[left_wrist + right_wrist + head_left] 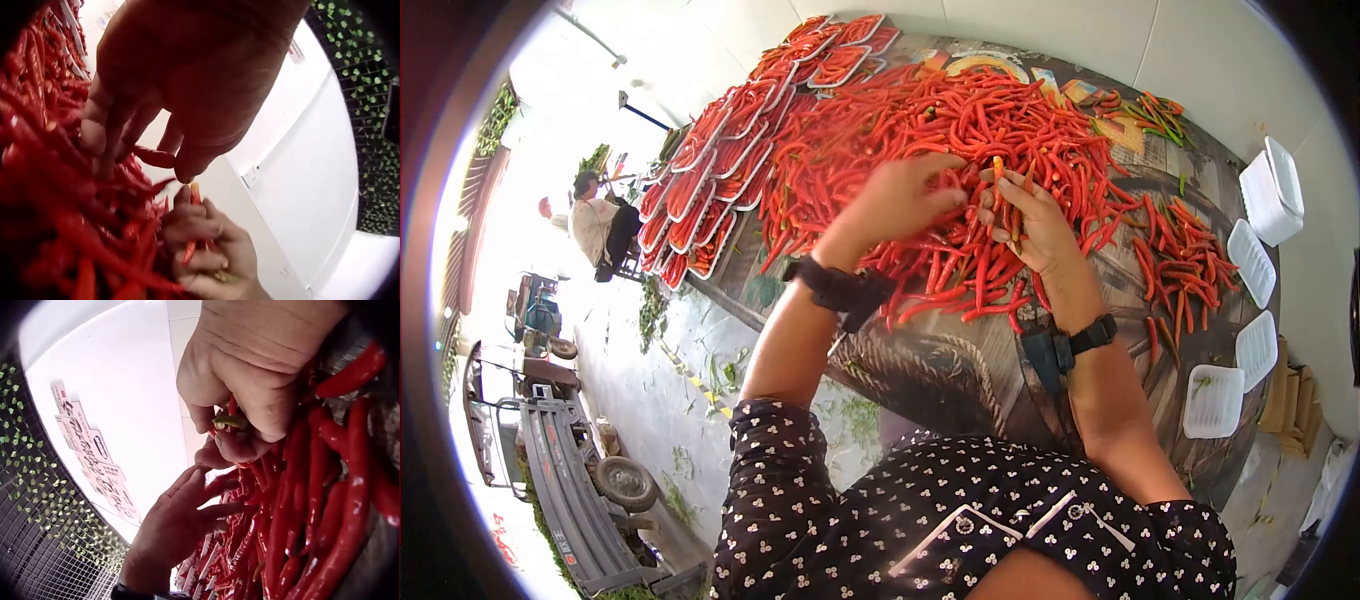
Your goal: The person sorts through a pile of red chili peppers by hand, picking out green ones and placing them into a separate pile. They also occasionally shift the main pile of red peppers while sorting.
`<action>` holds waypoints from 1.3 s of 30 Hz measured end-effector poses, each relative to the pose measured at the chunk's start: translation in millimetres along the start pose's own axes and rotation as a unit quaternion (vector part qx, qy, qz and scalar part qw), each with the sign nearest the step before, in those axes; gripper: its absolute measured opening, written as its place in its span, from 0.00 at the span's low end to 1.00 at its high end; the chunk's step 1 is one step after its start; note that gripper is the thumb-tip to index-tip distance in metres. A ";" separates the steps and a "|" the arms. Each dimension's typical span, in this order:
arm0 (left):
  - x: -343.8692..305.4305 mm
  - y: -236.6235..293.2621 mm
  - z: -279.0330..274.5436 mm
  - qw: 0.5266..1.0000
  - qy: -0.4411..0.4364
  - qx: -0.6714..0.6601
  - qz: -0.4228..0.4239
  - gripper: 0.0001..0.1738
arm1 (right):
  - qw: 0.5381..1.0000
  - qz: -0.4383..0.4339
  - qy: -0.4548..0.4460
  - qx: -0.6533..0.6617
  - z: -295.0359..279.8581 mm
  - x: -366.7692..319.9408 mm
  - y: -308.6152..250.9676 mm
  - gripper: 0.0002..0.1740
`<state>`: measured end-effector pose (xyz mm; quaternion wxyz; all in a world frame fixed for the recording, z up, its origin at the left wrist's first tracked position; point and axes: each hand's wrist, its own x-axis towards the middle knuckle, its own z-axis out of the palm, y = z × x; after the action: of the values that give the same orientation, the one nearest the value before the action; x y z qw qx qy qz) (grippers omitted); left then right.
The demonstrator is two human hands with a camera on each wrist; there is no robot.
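A large heap of red chili peppers spreads over the table in front of me. My right hand grips a few chili peppers, fingers curled round them. The pale stem end of one held chili pepper sticks up past the fingertips; in the right wrist view a green stem shows between thumb and fingers. Over the heap, just left of it, my left hand is blurred. In the left wrist view it pinches one red chili pepper between thumb and fingers, close to the right hand.
White trays filled with chili peppers are stacked at the table's left. A smaller pile of chili peppers lies to the right. White plastic trays line the right edge, beside a tray stack. Green chilies lie far back.
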<state>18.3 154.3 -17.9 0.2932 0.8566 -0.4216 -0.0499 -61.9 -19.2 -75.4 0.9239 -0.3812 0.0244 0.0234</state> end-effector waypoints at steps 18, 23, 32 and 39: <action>30.8 -93.2 -55.2 0.971 0.071 0.165 -0.157 0.17 | 1.000 0.000 -0.020 -0.002 -0.5 1.1 0.4 0.12; 29.7 -68.4 -59.7 0.986 0.096 0.049 -0.128 0.15 | 0.999 -0.003 -0.025 0.023 -2.8 2.3 3.2 0.12; 35.5 28.1 -11.9 0.959 -0.127 -0.242 -0.069 0.10 | 0.999 -0.024 -0.017 0.033 5.1 -0.1 1.4 0.13; 54.9 38.0 0.6 0.986 -0.059 -0.146 -0.055 0.11 | 0.998 -0.021 -0.054 0.030 0.4 2.4 -0.2 0.07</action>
<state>26.9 94.7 11.2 0.3864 0.8223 -0.3784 -0.1771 -59.5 -19.0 -75.1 0.9353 -0.3516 -0.0325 0.0235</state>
